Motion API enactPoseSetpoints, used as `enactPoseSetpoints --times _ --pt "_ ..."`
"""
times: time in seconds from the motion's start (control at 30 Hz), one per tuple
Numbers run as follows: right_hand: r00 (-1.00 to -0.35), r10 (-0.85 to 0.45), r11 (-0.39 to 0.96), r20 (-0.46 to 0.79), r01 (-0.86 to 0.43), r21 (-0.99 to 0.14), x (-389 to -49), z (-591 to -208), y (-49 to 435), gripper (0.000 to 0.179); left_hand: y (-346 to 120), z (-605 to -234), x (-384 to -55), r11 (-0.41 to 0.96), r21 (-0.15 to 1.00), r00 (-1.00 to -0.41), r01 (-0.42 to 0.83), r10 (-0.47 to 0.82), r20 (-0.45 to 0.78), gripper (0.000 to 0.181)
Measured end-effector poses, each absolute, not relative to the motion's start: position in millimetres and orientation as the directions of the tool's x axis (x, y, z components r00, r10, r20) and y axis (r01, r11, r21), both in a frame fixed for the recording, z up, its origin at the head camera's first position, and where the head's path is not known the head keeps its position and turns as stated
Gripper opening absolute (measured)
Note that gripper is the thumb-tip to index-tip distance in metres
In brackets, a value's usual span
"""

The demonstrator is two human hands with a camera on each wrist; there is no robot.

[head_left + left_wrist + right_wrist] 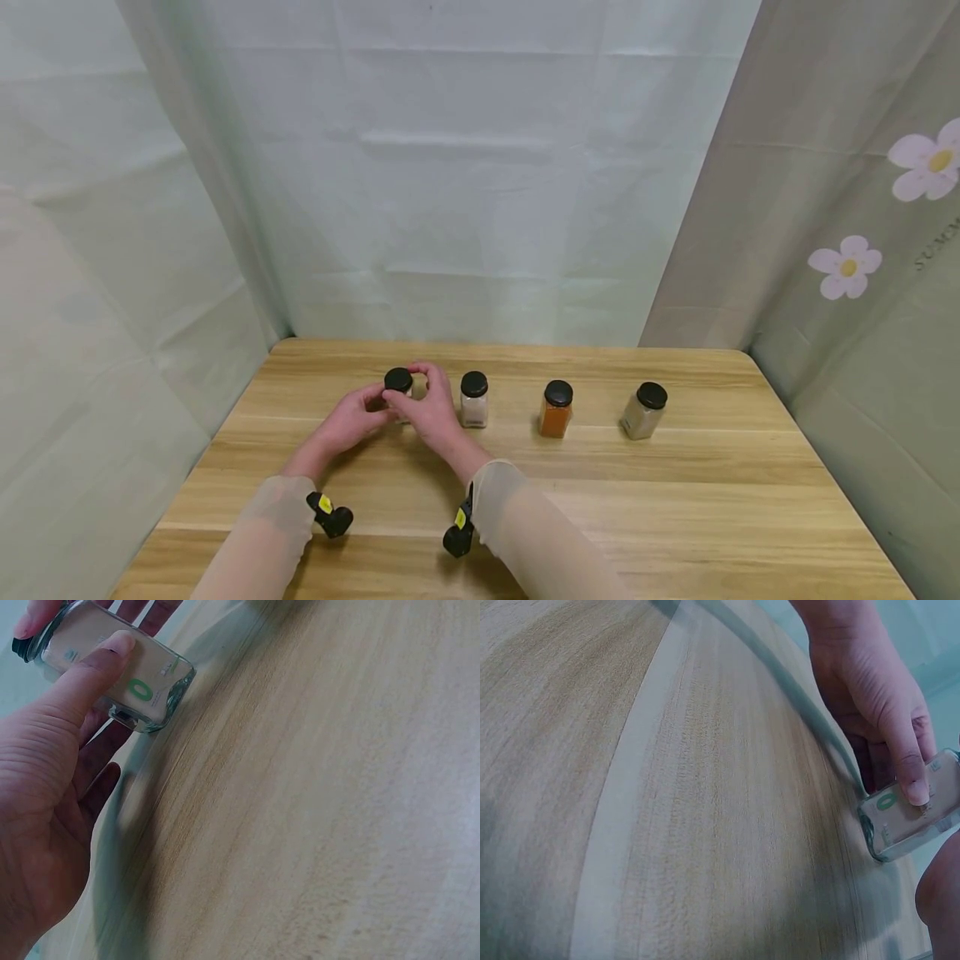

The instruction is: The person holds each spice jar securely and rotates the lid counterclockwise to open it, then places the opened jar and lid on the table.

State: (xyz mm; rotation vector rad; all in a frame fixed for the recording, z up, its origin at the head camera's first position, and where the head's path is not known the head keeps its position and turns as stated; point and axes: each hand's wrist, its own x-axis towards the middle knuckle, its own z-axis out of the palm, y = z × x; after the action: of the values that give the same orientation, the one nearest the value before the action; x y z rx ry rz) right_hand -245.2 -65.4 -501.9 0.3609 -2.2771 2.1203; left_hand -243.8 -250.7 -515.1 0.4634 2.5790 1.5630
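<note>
"Where are the hands?"

"Together on one glass jar (pixel 154 660), at the left end of the row. The left hand (pixel 356 417) grips the body low down, its thumb flat across the face; the right hand (pixel 435 407) pinches higher, beside the black lid (pixel 398 380)."

"Is the base on the wood?"

"I can't tell; the fingers hide it in the head view."

"How would you handle it well?"

"Smooth glass could slip, I'd say, so firm, even pressure from both sides, the base level and the thumb on a flat face rather than a corner. I'd move gently near the neighbour."

"What's it made of?"

"Clear, glossy walls, squarish with softened edges, a beige filling inside and a green ring mark (pixel 140 690) on the front. The lid is round and dark."

"And around it?"

"Just to the right, a pale pinkish jar (pixel 474 412); further along, an orange jar (pixel 555 419), then a tan jar (pixel 640 418). All have black tops. Under them, a streaky wood-grained table (pixel 712 500); behind, creased pale cloth (pixel 480 208)."
</note>
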Motion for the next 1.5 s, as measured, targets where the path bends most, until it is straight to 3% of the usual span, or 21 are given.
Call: enactPoseSetpoints --times 0.53,1.07,1.23,1.5 --pt "-0.957 -0.185 0.085 0.222 -0.241 -0.967 -243.1 -501.8 -62.4 0.043 -251.6 -518.4 -246.8 0.458 0.864 -0.953 0.209 0.292 0.076 0.052" --pt "-0.958 -0.191 0.127 0.215 -0.241 -0.962 -240.7 -502.3 -62.5 0.054 -252.8 -517.0 -246.1 0.46 0.863 -0.953 0.206 0.296 0.069 0.053" --pt "-0.961 -0.198 0.104 0.191 -0.214 -0.971 -239.4 -503.0 -61.8 0.064 -252.6 -519.4 -246.7 0.446 0.87 -0.951 0.208 0.301 0.072 0.052" --pt "-0.97 -0.164 0.051 0.177 -0.187 -0.981 -240.0 -503.8 -64.8 0.062 -252.7 -519.1 -246.8 0.446 0.874 -0.953 0.191 0.298 0.056 0.054"
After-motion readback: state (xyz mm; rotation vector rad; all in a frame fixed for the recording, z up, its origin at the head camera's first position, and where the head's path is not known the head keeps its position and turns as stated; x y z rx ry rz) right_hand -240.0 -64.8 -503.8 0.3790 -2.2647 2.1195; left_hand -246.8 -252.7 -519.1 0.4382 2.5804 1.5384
